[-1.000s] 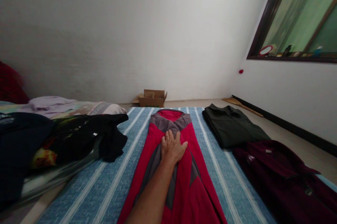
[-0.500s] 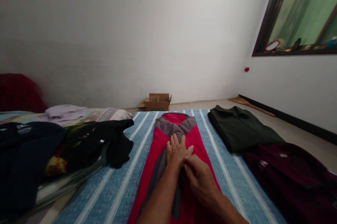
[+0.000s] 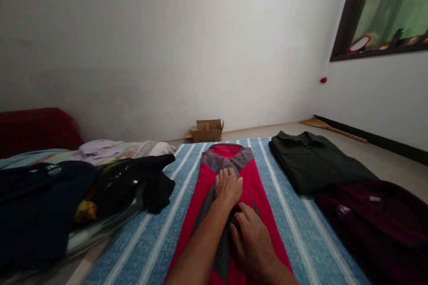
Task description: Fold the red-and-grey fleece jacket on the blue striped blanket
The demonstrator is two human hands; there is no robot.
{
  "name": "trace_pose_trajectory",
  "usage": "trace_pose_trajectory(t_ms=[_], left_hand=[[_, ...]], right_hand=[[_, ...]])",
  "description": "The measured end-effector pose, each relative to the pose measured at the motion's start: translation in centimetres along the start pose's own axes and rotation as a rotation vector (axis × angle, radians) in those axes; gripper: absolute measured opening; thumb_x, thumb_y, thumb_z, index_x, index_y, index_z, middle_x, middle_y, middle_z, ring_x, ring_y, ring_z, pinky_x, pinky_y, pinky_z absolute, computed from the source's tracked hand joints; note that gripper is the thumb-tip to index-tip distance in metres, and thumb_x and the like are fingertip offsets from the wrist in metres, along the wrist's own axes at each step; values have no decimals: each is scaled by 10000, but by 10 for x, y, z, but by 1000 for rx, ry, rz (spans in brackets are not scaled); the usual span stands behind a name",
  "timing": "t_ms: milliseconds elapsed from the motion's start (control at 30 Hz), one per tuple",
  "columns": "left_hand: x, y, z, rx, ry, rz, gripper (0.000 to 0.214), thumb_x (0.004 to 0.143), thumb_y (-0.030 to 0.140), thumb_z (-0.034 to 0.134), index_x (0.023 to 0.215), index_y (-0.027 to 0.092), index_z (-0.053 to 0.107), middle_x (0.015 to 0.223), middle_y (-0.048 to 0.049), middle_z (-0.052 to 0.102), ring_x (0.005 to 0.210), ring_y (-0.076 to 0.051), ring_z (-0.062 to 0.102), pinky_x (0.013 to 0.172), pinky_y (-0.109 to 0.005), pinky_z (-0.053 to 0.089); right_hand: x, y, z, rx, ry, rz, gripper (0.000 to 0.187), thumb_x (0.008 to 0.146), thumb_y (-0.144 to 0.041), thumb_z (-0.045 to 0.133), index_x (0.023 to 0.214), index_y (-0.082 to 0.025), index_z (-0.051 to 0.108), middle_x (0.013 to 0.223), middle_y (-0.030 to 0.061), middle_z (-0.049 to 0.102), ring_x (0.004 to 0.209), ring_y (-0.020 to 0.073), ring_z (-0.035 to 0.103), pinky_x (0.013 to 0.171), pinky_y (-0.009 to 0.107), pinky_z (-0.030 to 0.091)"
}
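Blue striped cloth (image 3: 140,236) covers the surface at lower centre. On it lies the jacket (image 3: 256,182), directly under both hands, its long axis running from the bottom edge up to the centre, collar at the far end. Nearest the bottom edge, the right hand (image 3: 254,240) rests at the jacket's front, fingers curled; whether they pinch fabric cannot be told. Just beyond, the left hand (image 3: 229,187) lies palm down, fingers close together, pinching nothing visible; it is the hand nearer the collar. A maroon garment (image 3: 377,222) occupies lower right, a green shirt (image 3: 314,164) beyond it. Navy and black shirts lie at left. A cardboard box (image 3: 207,135) stands past the cloth, before the wall (image 3: 200,53).

Compared with half a second ago, the right hand sits lower, no longer overlapping the left, whose fingers are less spread. One second ago, only the left hand was in view.
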State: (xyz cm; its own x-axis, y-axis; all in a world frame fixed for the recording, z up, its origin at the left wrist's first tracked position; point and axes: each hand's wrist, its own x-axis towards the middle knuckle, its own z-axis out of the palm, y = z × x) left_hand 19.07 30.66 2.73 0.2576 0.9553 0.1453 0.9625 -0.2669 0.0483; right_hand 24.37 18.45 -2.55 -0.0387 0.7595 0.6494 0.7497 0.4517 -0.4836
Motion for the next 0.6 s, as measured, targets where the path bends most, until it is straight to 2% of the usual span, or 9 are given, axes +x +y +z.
trace_pose_trajectory(t_ms=[100, 200, 300, 400, 600], left_hand=[[16, 6, 2, -7, -6, 31, 563, 892, 415, 324, 1337, 72, 358, 1443, -185, 323, 1346, -278, 259, 1077, -406, 217], [35, 6, 10, -46, -133, 15, 688, 871, 488, 318, 1388, 35, 273, 1488, -188, 214, 1379, -280, 165, 1098, -418, 173], [48, 2, 16, -89, -226, 6, 792, 844, 572, 290, 1401, 13, 231, 1498, -195, 162, 1386, -290, 125, 1098, -441, 164], [53, -1, 18, -98, -266, 30, 820, 829, 609, 273, 1393, 15, 246, 1499, -199, 154, 1384, -295, 132, 1090, -453, 178], [55, -3, 20, -76, -281, 39, 861, 796, 632, 331, 1382, 4, 270, 1495, -218, 146, 1380, -311, 137, 1090, -445, 175]], right_hand=[[-2, 2, 2, -19, -12, -23, 144, 844, -124, 408, 839, -195, 533, 923, 83, 560, 918, 215, 547, 805, 372, 484], [-4, 4, 4, -37, -21, -37, 140, 849, -133, 415, 803, -202, 528, 898, 74, 564, 899, 215, 547, 806, 377, 480], [-6, 3, 4, -59, -43, -30, 121, 832, -130, 446, 821, -201, 544, 945, 74, 577, 959, 226, 538, 878, 398, 455], [-6, 0, 2, -82, -62, -17, 100, 801, -176, 527, 884, -195, 581, 1046, 84, 582, 1056, 249, 508, 959, 417, 408], [-6, -8, -6, -111, -208, 29, 389, 744, -410, 649, 1068, -199, 613, 1207, 109, 553, 1174, 308, 453, 1027, 472, 333]])
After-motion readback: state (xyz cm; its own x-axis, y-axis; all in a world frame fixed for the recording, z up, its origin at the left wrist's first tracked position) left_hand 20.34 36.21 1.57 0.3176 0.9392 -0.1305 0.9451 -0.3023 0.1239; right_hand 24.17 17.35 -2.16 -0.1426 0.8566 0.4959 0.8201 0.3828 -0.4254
